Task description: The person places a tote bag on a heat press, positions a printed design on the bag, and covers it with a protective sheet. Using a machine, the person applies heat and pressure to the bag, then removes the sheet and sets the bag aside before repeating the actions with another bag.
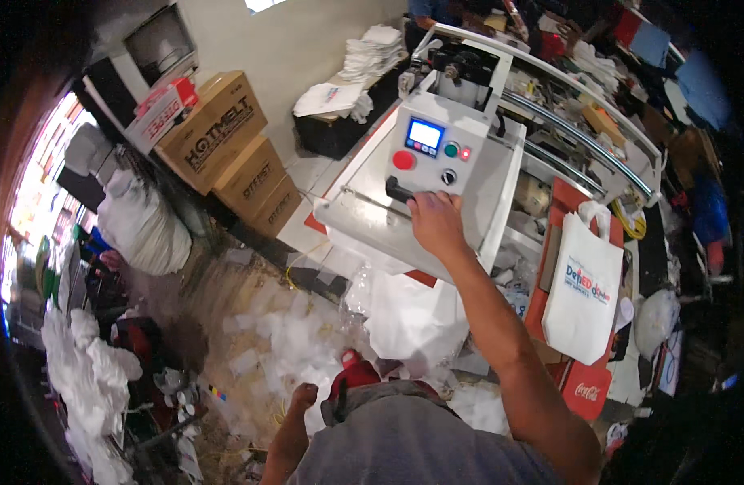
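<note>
My right hand (438, 220) is wrapped around the end of a black handle (398, 191) on the front of a heat press. The press's control box (423, 121) has a lit blue screen, a red button, a green button and a black knob. Below the box lies the wide metal press plate (364, 212). Low beside my body, my left hand (305, 395) is curled closed. Its fingers are mostly hidden, and a white piece shows next to it. To the right of the press, a white printed bag (583, 287) with handles lies flat on a red surface (559, 202).
Stacked cardboard boxes (255, 182) stand at the left near the wall. White bags (372, 52) are piled on a black bench behind. Curved metal rails (578, 145) extend right from the press. White scraps (283, 343) litter the floor, and a full white sack (141, 222) stands far left.
</note>
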The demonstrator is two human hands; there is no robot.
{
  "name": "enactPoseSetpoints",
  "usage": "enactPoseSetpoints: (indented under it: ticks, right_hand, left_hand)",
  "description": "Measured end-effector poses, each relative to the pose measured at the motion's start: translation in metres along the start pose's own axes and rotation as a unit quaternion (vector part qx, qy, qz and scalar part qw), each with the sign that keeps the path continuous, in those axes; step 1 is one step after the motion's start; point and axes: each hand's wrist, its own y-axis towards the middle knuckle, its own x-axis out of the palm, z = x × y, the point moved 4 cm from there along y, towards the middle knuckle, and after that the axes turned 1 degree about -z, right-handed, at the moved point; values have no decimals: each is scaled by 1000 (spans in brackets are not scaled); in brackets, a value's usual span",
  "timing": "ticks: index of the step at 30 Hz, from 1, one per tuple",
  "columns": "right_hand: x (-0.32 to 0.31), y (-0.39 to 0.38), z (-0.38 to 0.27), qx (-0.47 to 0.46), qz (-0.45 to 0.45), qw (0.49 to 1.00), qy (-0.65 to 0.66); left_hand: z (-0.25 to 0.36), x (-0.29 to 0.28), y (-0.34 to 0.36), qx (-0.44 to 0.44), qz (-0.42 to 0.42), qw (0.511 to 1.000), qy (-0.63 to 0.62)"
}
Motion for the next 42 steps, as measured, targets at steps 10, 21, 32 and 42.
enactPoseSetpoints:
  ticks: [10, 21, 32, 42]
  right_hand:
    - [44, 41, -26, -12, -1, 999, -30]
    - [-31, -166, -10, 49, 29, 981, 188]
    - [-234, -465, 280, 293, 166, 941, 35]
    - [-270, -503, 486, 370, 200, 907, 31]
  left_hand:
    - [-7, 103, -155, 18, -67, 723, -688]
    - [-4, 149, -214, -69, -82, 980, -167]
    - [253, 74, -12, 221, 51, 969, 94]
    - [849, -19, 51, 501, 186, 845, -30]
